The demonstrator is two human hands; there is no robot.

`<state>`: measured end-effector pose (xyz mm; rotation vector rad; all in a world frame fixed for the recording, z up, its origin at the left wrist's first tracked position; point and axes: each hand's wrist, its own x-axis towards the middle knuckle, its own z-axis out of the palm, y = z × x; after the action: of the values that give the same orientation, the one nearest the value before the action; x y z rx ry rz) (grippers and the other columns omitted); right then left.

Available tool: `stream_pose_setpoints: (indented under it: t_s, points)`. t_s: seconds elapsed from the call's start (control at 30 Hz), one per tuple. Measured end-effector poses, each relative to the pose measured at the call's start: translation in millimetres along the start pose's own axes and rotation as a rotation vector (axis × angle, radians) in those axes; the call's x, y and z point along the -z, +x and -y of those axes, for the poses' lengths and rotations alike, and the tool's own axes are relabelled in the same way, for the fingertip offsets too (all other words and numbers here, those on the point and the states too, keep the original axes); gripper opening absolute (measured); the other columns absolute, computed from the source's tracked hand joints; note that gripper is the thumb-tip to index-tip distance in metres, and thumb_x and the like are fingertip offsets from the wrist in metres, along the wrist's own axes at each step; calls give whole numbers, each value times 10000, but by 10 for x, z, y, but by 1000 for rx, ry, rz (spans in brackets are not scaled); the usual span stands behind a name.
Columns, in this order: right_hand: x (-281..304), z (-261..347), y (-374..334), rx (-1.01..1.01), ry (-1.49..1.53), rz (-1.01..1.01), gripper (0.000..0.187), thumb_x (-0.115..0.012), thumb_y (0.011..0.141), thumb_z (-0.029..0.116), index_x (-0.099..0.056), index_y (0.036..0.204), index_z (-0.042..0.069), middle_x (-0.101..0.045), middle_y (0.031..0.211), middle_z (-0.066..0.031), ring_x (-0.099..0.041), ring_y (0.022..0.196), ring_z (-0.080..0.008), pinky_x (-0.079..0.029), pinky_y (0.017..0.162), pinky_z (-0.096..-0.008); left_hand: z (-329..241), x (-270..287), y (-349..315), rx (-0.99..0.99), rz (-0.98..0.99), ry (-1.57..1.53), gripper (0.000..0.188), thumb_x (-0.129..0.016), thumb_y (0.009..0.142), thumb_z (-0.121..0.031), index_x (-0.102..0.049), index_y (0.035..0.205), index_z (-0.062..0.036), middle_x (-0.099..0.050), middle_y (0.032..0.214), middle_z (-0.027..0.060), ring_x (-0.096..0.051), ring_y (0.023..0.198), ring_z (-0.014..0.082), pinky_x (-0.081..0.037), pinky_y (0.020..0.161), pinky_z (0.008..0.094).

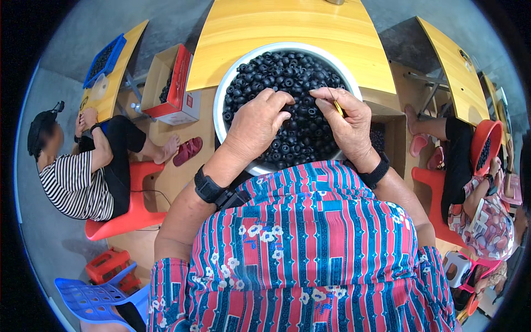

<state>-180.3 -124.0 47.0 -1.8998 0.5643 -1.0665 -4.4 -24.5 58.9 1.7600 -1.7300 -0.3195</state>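
Observation:
A round white basin (219, 105) in front of me holds a heap of small round black pieces (296, 83), many with a pale-rimmed hole. Over its left side, my left hand (257, 124) is closed, its thumb and fingers curled above the pieces. What sits in those fingers, if anything, is hidden. My right hand (347, 116), over the right side, pinches a thin pointed tool with a yellow handle (338, 108). The tool's thin dark shaft shows near the fingertips. A small gap separates the two hands.
A yellow wooden table (287, 25) stands beyond the basin. To the left are a red-and-white carton (180, 83), a blue crate (105, 61) and a seated person (83, 177). Another person sits at right beside a red basin (487, 144). A blue plastic chair (91, 293) stands at lower left.

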Motion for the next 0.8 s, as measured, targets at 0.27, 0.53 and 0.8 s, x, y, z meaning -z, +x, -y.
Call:
stream_pose_setpoints:
  t_s: [0.27, 0.53, 0.8]
  points:
    - [-5, 20, 16, -2, -20, 39, 168, -675, 836, -2, -718, 994, 34, -709, 924, -103, -675, 858, -188, -522, 774, -292, 75, 9, -27, -94, 25, 31, 271, -662, 833, -89, -603, 1097, -77, -608, 991, 126, -612, 895, 331, -494, 786, 411]
    - [-4, 10, 1, 36, 6, 116, 195, -643, 858, -30, -707, 1031, 31, -693, 932, -62, -635, 872, -142, -487, 788, -261, 57, 7, -68, 88, -34, -469, 230, -717, 803, -52, -660, 1023, -23, -580, 815, 9, -555, 782, 106, -450, 722, 248]
    - [-26, 22, 32, 17, 119, 364, 301, -651, 864, 38, -651, 1164, 38, -699, 1070, -130, -673, 1007, -249, -511, 883, -317, 37, -6, -143, 301, 98, -971, 217, -763, 823, -117, -660, 996, -36, -544, 785, -51, -496, 716, 30, -421, 644, 183]
